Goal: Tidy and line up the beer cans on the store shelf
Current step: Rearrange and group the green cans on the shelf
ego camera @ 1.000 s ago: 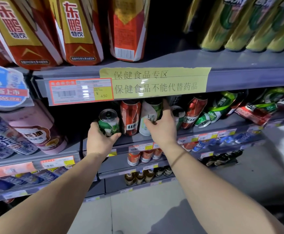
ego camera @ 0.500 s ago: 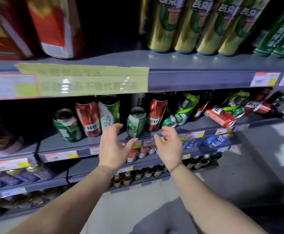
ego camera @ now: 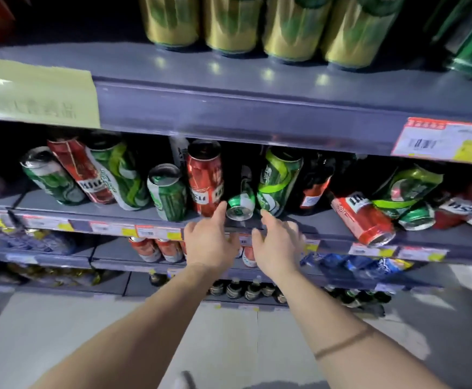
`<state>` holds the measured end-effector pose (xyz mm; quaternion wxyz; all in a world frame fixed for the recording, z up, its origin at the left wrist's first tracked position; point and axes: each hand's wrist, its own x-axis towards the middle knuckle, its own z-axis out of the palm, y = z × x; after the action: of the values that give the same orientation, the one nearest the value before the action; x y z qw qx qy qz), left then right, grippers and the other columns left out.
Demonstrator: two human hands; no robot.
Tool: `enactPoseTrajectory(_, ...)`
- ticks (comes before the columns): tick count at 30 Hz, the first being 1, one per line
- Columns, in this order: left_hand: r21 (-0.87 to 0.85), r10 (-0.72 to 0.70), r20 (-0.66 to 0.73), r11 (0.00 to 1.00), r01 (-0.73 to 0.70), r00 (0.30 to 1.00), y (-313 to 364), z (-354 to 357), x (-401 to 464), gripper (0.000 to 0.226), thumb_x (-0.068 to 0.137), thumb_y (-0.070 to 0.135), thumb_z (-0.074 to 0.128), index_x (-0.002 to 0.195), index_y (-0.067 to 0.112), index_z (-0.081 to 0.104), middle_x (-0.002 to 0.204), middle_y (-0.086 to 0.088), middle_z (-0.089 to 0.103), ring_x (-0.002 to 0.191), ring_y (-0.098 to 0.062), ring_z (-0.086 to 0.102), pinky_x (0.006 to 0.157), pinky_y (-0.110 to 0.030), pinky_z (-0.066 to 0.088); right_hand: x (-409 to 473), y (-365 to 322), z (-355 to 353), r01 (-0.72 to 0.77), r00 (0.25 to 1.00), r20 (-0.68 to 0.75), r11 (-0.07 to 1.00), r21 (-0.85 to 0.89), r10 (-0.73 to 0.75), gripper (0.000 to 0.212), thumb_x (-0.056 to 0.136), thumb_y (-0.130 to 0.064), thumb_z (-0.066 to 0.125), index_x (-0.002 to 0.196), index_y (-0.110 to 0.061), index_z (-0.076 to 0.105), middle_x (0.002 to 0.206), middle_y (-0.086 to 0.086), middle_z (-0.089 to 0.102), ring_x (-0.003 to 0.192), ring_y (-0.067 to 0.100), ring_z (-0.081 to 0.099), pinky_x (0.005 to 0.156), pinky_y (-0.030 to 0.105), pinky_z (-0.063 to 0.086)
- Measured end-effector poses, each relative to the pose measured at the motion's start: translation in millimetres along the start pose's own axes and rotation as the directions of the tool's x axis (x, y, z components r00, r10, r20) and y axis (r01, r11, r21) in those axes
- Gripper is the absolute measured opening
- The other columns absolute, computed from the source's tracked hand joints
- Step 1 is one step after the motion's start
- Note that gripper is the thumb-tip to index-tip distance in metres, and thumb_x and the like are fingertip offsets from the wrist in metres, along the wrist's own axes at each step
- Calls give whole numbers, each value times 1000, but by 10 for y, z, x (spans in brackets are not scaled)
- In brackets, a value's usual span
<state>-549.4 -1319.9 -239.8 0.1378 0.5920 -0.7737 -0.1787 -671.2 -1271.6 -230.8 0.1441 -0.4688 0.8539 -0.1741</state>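
Reaching with both hands for a tipped green can at the front edge of the beer shelf.

Fingers (ego camera: 221, 211) of left hand (ego camera: 211, 241) loosely spread and empty, forefinger tip just beside the left of the small green can (ego camera: 240, 204); fingers of right hand (ego camera: 278, 245) likewise spread and empty, tips just right of that can's base. Lying on its side, base outward, near the front edge of grey shelf (ego camera: 133, 213), wedged between upright red can (ego camera: 205, 178) on the left and leaning green-and-lime can (ego camera: 278, 181) on the right. Further left: short green can (ego camera: 169, 192), then 3 tilted cans. Toward the right end, toppled red can (ego camera: 362, 217) overhanging the front edge. Above, shelf lip with price tag (ego camera: 444, 141) and 4 gold cans (ego camera: 230, 22).
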Motion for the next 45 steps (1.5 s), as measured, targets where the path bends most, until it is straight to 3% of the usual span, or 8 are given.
enactPoseTrajectory(11, -218, 37, -62, 975, -49, 997, 6, 54, -63, 73, 87, 26, 64, 150, 15, 29, 130, -5, 59, 123, -26, 51, 102, -39, 32, -78, -180, 46, 45, 999, 22, 983, 175, -49, 54, 94, -22, 50, 146, -17, 36, 142, 0, 48, 135, 22, 31, 109, 39, 19)
enactPoseTrajectory(17, -503, 102, -29, 858, -102, 994, 5, -87, -108, 71, 91, 13, 61, 151, 17, 24, 148, 0, 37, 135, -4, 29, 103, -7, 18, -273, -237, -77, 63, 997, 13, 894, 443, -77, 52, 97, -16, 50, 146, -16, 35, 154, 4, 36, 141, 19, 30, 110, 28, 25)
enactPoseTrajectory(21, -641, 104, -44, 760, -108, 994, 63, -198, -72, 70, 91, 10, 60, 151, 22, 26, 149, 4, 35, 141, -7, 28, 115, -27, 28, -251, -329, -196, 89, 996, -42, 868, 489, -78, 54, 97, -16, 49, 149, -21, 32, 154, -2, 34, 140, 13, 30, 102, 14, 23)
enactPoseTrajectory(25, -666, 49, -52, 743, -71, 997, 87, -228, -75, 67, 92, 14, 60, 150, 24, 27, 142, -1, 37, 134, -8, 35, 86, 7, 28, -222, -401, -217, 137, 990, -108, 822, 552, -93, 55, 96, -12, 50, 149, -20, 33, 150, 0, 32, 140, 13, 30, 104, 12, 22)
enactPoseTrajectory(31, -646, 32, -60, 760, -63, 998, 65, -120, -12, 59, 92, 25, 61, 146, 18, 38, 140, -4, 44, 133, -12, 41, 111, -38, 36, -106, -361, -130, 113, 991, -125, 838, 534, -54, 62, 94, -16, 53, 151, -24, 29, 147, -1, 32, 126, 19, 45, 102, 32, 40)
enactPoseTrajectory(36, -573, 12, -182, 811, -116, 983, 120, -95, -7, 58, 88, 17, 66, 141, 11, 45, 137, -8, 49, 129, -21, 42, 110, -38, 35, -63, -343, -188, 85, 996, -48, 850, 520, -71, 63, 91, -18, 54, 150, -24, 32, 143, 5, 38, 123, 24, 49, 104, 39, 41)
enactPoseTrajectory(40, -460, 39, -375, 860, -222, 926, 428, -81, -184, 53, 84, 16, 70, 131, 2, 49, 117, -16, 55, 114, -31, 48, 98, -43, 42, -169, 106, -411, 57, 982, -182, 849, 525, 47, 52, 88, -19, 61, 138, -25, 48, 133, -4, 48, 120, 9, 47, 102, 24, 38)
enactPoseTrajectory(45, -355, 316, -346, 827, -435, 883, 1026, 164, -249, 50, 77, 21, 71, 122, 6, 57, 114, -12, 57, 110, -26, 50, 95, -31, 40, -173, 1046, -739, -127, 754, -518, 864, 487, 403, 63, 71, -29, 78, 128, -18, 51, 120, 3, 54, 116, 23, 47, 98, 37, 39)
